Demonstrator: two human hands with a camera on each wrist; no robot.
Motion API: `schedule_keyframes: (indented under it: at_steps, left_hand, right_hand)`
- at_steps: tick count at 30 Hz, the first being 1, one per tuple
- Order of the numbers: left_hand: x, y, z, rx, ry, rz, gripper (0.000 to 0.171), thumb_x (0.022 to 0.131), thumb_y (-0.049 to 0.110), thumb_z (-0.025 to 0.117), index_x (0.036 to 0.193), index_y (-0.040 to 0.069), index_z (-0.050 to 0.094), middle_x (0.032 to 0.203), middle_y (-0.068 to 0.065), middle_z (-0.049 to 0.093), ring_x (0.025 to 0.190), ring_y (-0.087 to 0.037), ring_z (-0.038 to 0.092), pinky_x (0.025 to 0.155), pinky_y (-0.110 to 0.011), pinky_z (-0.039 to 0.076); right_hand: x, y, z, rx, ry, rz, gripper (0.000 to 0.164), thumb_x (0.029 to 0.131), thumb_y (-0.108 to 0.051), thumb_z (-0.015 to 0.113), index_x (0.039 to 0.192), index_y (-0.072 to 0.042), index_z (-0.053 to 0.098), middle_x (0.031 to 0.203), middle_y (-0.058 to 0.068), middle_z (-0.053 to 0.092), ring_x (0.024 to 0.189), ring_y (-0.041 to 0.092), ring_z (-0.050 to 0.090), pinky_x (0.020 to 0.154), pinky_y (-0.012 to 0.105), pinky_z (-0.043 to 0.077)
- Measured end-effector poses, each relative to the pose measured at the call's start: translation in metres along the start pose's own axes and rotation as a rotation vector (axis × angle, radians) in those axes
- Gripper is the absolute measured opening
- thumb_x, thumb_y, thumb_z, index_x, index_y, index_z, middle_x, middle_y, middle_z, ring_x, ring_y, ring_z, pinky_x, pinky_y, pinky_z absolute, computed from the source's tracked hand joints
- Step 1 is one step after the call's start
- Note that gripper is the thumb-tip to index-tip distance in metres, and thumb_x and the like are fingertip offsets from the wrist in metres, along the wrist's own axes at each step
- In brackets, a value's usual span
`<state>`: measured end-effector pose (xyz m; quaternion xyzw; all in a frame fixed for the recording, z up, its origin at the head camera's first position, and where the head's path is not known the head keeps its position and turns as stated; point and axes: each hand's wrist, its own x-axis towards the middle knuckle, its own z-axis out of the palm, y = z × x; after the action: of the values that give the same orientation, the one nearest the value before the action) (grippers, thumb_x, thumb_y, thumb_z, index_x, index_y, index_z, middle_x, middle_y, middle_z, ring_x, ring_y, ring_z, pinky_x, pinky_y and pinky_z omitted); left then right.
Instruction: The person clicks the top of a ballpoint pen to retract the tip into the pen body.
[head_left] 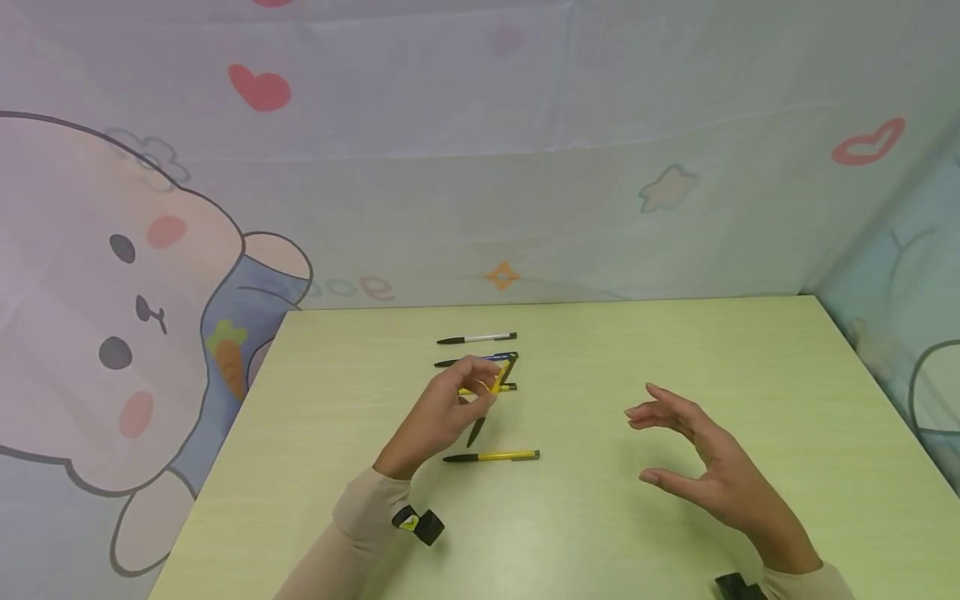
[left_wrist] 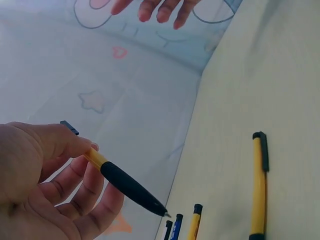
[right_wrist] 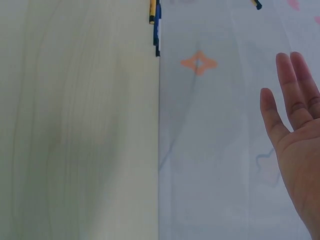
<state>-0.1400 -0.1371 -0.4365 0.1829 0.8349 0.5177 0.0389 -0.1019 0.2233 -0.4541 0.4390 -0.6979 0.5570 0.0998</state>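
Note:
My left hand (head_left: 450,406) pinches a yellow pen with a black grip (left_wrist: 131,189) between thumb and fingers, its tip pointing down and its black clip end up. Beneath and beyond that hand, a second yellow pen (head_left: 510,387) lies partly hidden on the table. A blue pen (head_left: 447,362) and a white pen (head_left: 480,338) lie farther back, roughly parallel. Nearer to me lies another yellow pen (head_left: 504,456) with a black grip. Off to the right, my right hand (head_left: 712,467) hovers over the table with fingers apart, holding nothing.
The pens lie on a pale wooden table (head_left: 600,350). A printed cloth (head_left: 450,208) hangs along its back edge, and another cloth (head_left: 922,333) hangs at the right. Each wrist wears a small black camera strap (head_left: 418,525).

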Motion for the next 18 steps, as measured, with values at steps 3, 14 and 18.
schedule_keyframes:
  at_steps: [3, 14, 18]
  left_hand:
    - [-0.002, 0.003, 0.002, -0.046, 0.002, -0.022, 0.032, 0.099, 0.01, 0.063, 0.129, 0.018, 0.058, 0.12, -0.003, 0.062, 0.105, -0.019, 0.063, 0.085, -0.038, 0.055]
    - [-0.01, 0.015, 0.011, -0.154, -0.002, -0.028, 0.031, 0.099, 0.009, 0.063, 0.129, 0.016, 0.059, 0.121, -0.004, 0.061, 0.107, -0.02, 0.062, 0.089, -0.042, 0.055]
    - [-0.014, 0.021, 0.015, -0.196, -0.012, -0.011, 0.031, 0.099, 0.008, 0.064, 0.128, 0.018, 0.059, 0.121, -0.003, 0.06, 0.108, -0.021, 0.061, 0.09, -0.042, 0.056]
  right_hand:
    - [-0.002, 0.006, 0.0, -0.017, -0.003, 0.019, 0.098, 0.068, 0.019, 0.082, 0.149, 0.017, 0.028, 0.133, 0.019, 0.06, 0.12, 0.02, 0.061, 0.11, 0.022, 0.04]
    - [0.006, 0.007, 0.006, -0.087, -0.036, 0.076, 0.101, 0.067, 0.011, 0.088, 0.152, 0.01, 0.032, 0.135, 0.014, 0.06, 0.121, 0.021, 0.061, 0.111, 0.022, 0.039]
    - [0.013, 0.001, 0.011, -0.112, -0.044, 0.086, 0.102, 0.066, 0.01, 0.088, 0.152, 0.008, 0.034, 0.135, 0.012, 0.061, 0.12, 0.02, 0.06, 0.11, 0.02, 0.039]
